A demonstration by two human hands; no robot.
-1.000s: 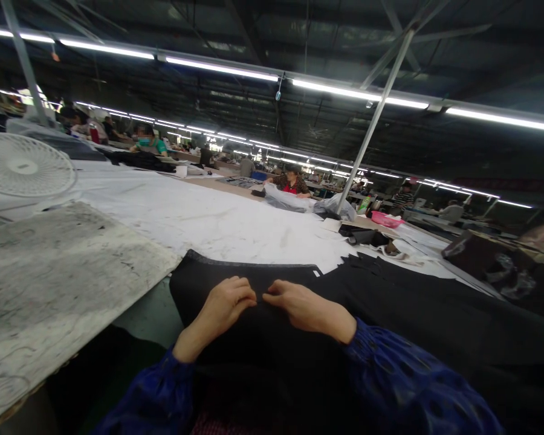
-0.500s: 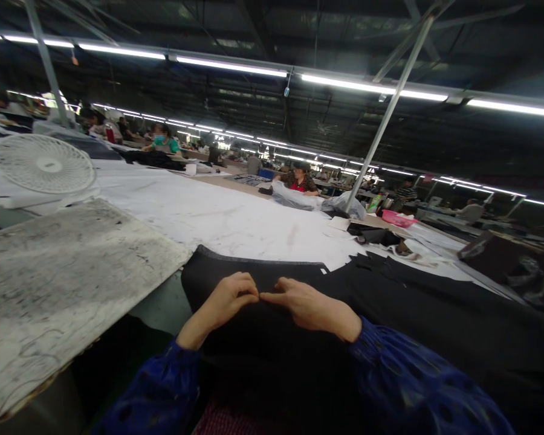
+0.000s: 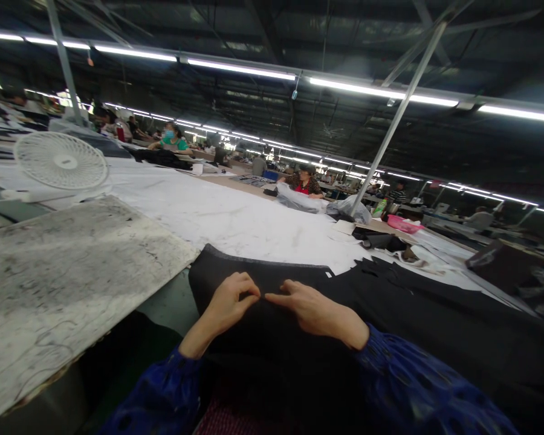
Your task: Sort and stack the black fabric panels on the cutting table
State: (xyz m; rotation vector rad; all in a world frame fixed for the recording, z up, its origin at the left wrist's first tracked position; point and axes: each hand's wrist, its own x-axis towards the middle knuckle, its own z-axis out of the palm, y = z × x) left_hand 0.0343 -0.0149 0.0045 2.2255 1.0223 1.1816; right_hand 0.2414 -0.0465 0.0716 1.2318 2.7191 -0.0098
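Observation:
Black cloth [image 3: 417, 302] lies over the near part of the table and hangs down toward me, with a small white tag [image 3: 329, 274] near its far edge. My left hand [image 3: 231, 302] is on the cloth, its thumb and forefinger pinched together on something too small to make out. Just right of it, my right hand [image 3: 315, 307] rests on the same cloth, forefinger pointing left and fingers apart. A narrow gap separates the fingertips of the two hands.
White sheeting [image 3: 217, 211] covers the table beyond the cloth. At the left are a stained board [image 3: 72, 266] and a white fan [image 3: 63, 160]. A metal pole [image 3: 394, 124], a pink basin [image 3: 403, 224] and dark scraps [image 3: 376, 238] stand farther right. People sit in the background.
The whole view has shifted slightly, so the surroundings appear farther right. My fingertips are a little farther apart; my left thumb and forefinger stay pinched.

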